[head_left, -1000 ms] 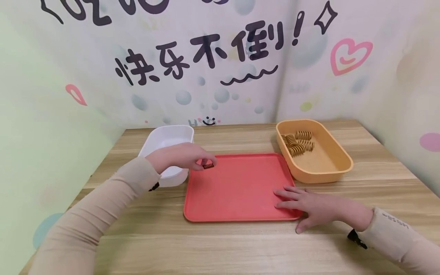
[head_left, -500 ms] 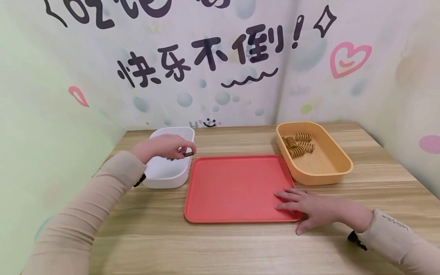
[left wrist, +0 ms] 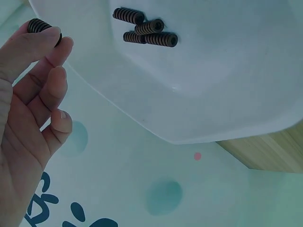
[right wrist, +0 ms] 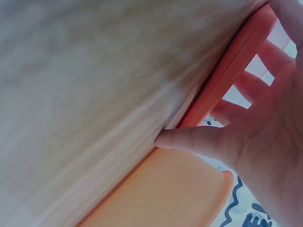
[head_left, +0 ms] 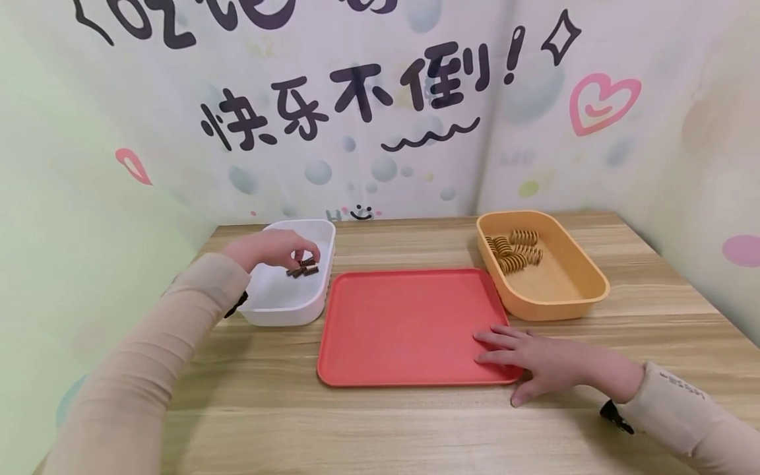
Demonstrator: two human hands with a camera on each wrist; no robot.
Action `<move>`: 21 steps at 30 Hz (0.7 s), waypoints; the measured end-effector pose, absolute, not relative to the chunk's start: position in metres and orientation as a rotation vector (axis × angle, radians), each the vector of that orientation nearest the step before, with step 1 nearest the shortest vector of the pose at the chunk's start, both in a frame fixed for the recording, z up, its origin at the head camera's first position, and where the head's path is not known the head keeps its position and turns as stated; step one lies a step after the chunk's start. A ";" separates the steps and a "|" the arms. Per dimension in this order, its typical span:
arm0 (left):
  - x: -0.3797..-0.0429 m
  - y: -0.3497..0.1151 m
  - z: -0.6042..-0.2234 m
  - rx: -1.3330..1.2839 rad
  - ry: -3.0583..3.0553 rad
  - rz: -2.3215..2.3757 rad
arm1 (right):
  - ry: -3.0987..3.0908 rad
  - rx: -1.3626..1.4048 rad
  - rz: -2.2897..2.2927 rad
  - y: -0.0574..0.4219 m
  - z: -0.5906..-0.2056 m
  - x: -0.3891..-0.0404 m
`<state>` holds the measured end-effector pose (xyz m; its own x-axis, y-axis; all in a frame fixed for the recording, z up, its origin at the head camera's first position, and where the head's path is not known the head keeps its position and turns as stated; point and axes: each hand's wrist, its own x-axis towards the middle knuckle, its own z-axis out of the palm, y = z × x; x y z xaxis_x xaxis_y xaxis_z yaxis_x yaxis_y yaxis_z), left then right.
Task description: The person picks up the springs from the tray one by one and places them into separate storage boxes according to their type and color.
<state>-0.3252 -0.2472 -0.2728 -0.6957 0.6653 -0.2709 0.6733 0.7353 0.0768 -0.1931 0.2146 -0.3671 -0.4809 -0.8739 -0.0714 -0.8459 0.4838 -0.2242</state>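
Note:
My left hand (head_left: 274, 249) is over the white bin (head_left: 285, 317), pinching a small dark coil spring (left wrist: 40, 26) between thumb and forefinger. Below it, several similar dark springs (left wrist: 154, 27) lie together on the bin floor. At the right front corner of the red tray (head_left: 410, 330), my right hand (head_left: 549, 361) rests with its fingers spread across the tray's edge. Its thumb (right wrist: 189, 139) reaches down to the tabletop beside the rim.
An orange bin (head_left: 549, 309) stands at the back right, against the tray's corner, with several larger gold-coloured springs (head_left: 512, 264) at its left end. Everything stands on a wood-grain table (head_left: 380, 429), and a printed cloth (head_left: 380, 178) hangs behind it.
My left hand has carried the spring from above the tray's back left corner leftward to over the white bin. My right hand has stayed in place.

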 end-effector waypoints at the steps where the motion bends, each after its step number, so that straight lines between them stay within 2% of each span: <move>1: -0.327 -0.247 -0.274 1.033 2.659 -0.058 | 2.551 -1.495 -0.236 0.215 -0.367 -0.193; 17: -0.348 -0.243 -0.293 0.937 2.593 -0.149 | 2.543 -1.501 -0.226 0.215 -0.371 -0.194; 21: -0.351 -0.244 -0.298 0.840 2.577 -0.080 | 2.560 -1.526 -0.214 0.216 -0.371 -0.195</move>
<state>-0.3514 -0.2437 -0.2982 -0.7255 0.5498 -0.4139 0.5745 0.8150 0.0757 -0.1946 0.2161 -0.3713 -0.4697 -0.8808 -0.0590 -0.8589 0.4714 -0.2002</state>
